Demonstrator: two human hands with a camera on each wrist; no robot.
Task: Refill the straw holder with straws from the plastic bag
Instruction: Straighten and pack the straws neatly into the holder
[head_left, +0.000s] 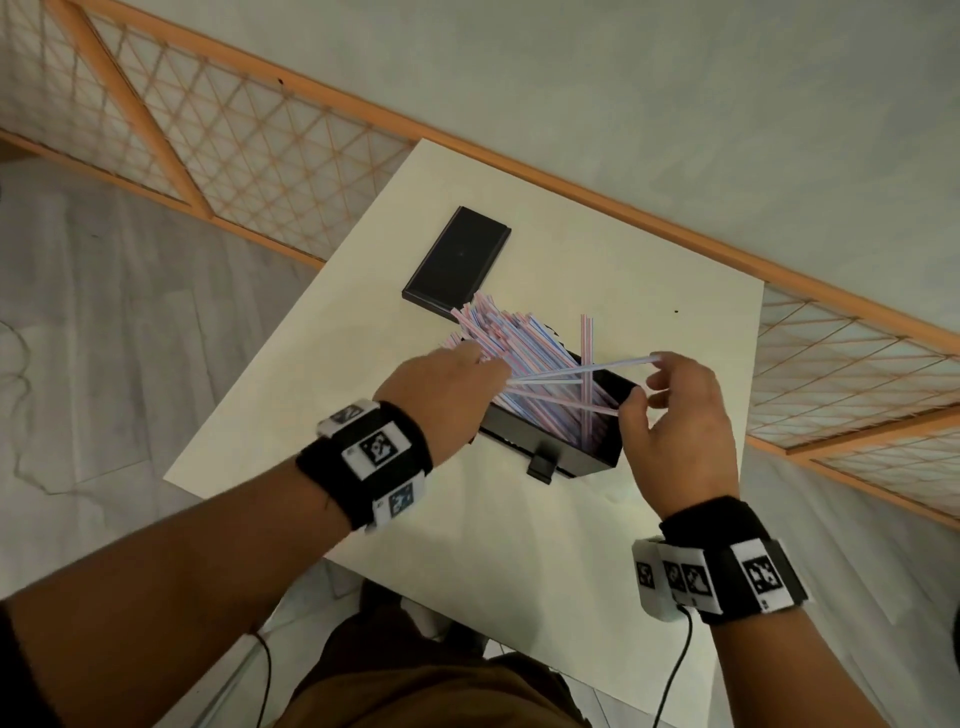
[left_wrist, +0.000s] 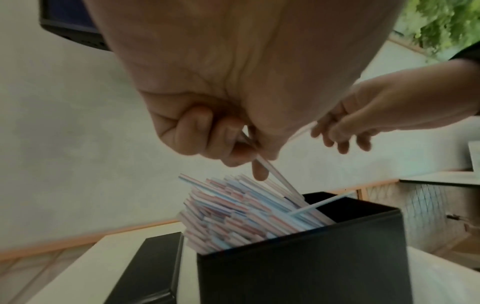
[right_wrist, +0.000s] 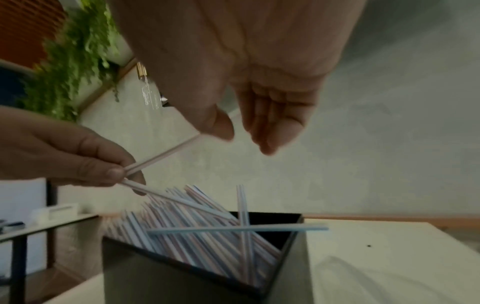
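Observation:
The black straw holder (head_left: 561, 447) stands on the white table, packed with striped straws (head_left: 519, 343) that lean to the back left. My left hand (head_left: 501, 376) pinches two thin straws (right_wrist: 161, 156) above the bundle. One of them reaches across to my right hand (head_left: 647, 379), whose thumb and fingers are loosely curved and apart, with the straw's end at the fingertips. Inside the holder one straw (head_left: 587, 364) stands upright and another (right_wrist: 233, 228) lies across the rim. No plastic bag is clearly in view.
A flat black lid (head_left: 457, 260) lies on the table (head_left: 675, 270) behind the holder. A wall with an orange skirting runs behind the table, and lattice panels stand on both sides. In the right wrist view, a dark shelf (right_wrist: 39, 224) is at the left.

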